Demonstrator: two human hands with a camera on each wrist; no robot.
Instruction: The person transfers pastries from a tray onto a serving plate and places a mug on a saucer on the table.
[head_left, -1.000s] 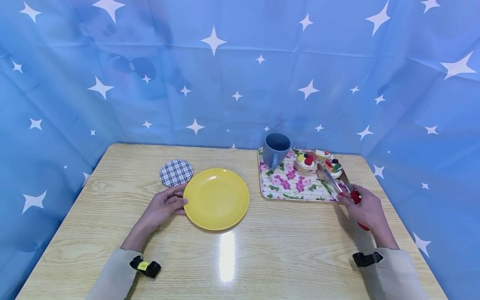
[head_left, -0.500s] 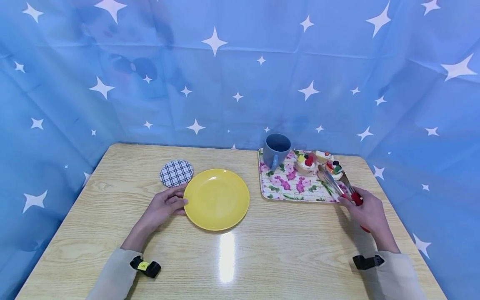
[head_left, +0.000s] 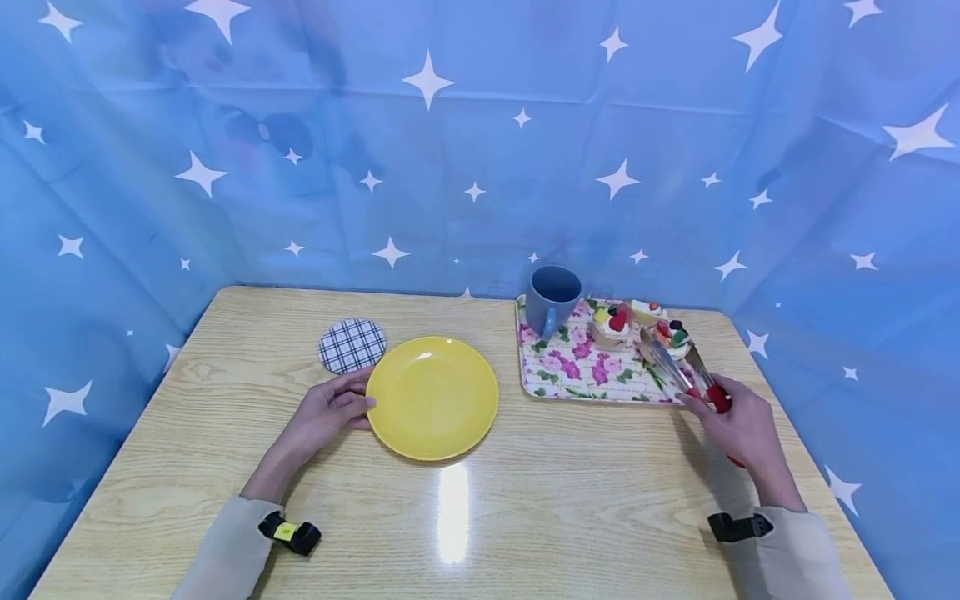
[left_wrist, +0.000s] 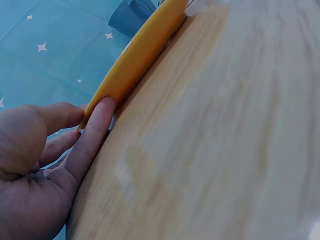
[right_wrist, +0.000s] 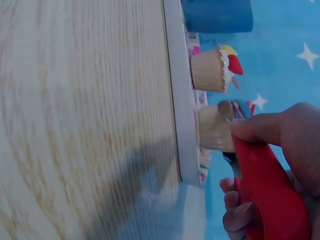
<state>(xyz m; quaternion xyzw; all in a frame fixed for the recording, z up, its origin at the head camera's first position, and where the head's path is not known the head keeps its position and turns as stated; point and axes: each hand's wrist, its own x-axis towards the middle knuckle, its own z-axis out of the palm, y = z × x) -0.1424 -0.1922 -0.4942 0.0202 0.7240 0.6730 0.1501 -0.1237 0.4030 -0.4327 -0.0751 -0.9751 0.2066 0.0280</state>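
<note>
My left hand (head_left: 322, 417) pinches the left rim of a round yellow plate (head_left: 433, 398), thumb and fingers on opposite faces in the left wrist view. Red-handled metal tongs (right_wrist: 265, 190) are in my right hand (head_left: 742, 429), near the right end of a flowered tray (head_left: 551, 385). The tongs' arms reach to both sides of a fruit-topped cupcake (head_left: 679, 346) at the tray's right end. Another cupcake (head_left: 611, 327), topped with red and yellow fruit, stands to its left. Behind them lies a small cake slice (head_left: 648, 309).
A blue mug (head_left: 553, 304) stands on the tray's left end. Left of the plate, behind my left hand, lies a round checked coaster (head_left: 352, 346). The wooden table (head_left: 570, 500) ends at a blue starred cloth (head_left: 480, 150) behind and at both sides.
My right hand and the tongs have shifted slightly right and nearer to me, and the cupcake between the tongs' arms has shifted slightly right too. The left hand and plate stay put.
</note>
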